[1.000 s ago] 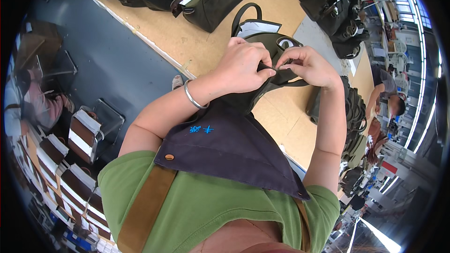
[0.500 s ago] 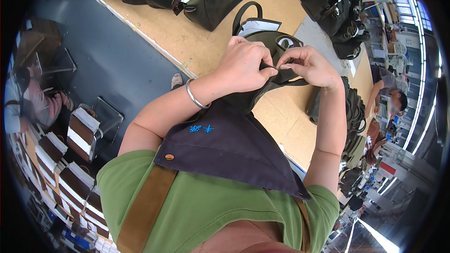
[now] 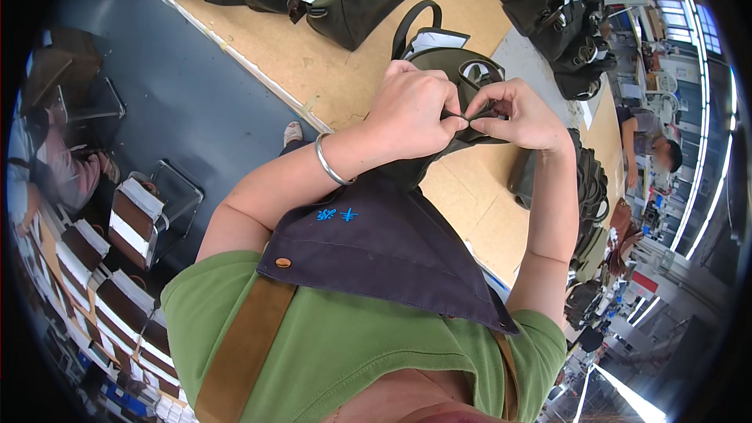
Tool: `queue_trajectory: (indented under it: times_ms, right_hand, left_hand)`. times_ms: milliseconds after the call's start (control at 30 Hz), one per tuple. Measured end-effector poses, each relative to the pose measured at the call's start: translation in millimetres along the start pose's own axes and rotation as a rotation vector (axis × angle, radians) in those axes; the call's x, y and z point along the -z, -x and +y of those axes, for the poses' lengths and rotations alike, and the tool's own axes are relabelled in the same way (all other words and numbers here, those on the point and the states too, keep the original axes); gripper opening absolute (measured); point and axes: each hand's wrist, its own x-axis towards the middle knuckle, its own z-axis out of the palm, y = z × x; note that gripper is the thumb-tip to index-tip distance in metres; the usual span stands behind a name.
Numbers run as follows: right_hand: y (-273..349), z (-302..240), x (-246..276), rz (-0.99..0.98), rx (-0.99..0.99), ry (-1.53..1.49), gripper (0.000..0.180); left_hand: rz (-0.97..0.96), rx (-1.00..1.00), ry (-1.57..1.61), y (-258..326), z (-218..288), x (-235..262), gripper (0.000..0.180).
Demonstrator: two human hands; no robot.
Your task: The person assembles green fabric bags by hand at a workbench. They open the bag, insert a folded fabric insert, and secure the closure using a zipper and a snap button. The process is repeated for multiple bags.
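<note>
The person wears a green short-sleeved shirt [image 3: 345, 345] under a dark navy apron [image 3: 384, 243] with a small blue embroidered mark, a brass snap at its corner and tan straps [image 3: 243, 352]. A silver bangle [image 3: 329, 166] circles the left wrist.

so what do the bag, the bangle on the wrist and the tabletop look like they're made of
Bag: looks like heavy woven cloth, dull dark olive, folding softly where both hands pinch it.
Bangle: likely metal, silvery, with a bright shine along its thin rim.
Tabletop: seems wood or board, matte tan, with faint marks.
</note>
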Motion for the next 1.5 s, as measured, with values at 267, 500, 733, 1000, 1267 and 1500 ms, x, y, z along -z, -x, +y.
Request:
queue_trajectory:
  times_ms: [267,500,733,1000,1267,1500]
  right_hand:
    - [3,1,-5,0.028,0.061,0.01,0.012]
    - [1,-2,-5,0.034,0.09,0.082,0.012]
    - [-1,0,-4,0.061,0.08,0.138,0.014]
    - [0,-18,-3,0.217,0.091,0.18,0.021]
    - [-2,4,14,0.065,0.157,-0.234,0.03]
    - [0,0,23,0.146,0.092,-0.07,0.01]
  left_hand:
    - [-0.076,-0.054,0.014,-1,-3,5,0.017]
    - [-0.15,-0.051,0.192,-7,-10,20,0.018]
    - [-0.071,-0.242,0.137,-3,-20,8,0.014]
    - [-0.121,-0.068,0.325,-17,-15,14,0.011]
    - [0.084,-0.189,0.001,-14,-9,-1,0.024]
    - [0.1,-0.106,0.062,-11,-8,-12,0.025]
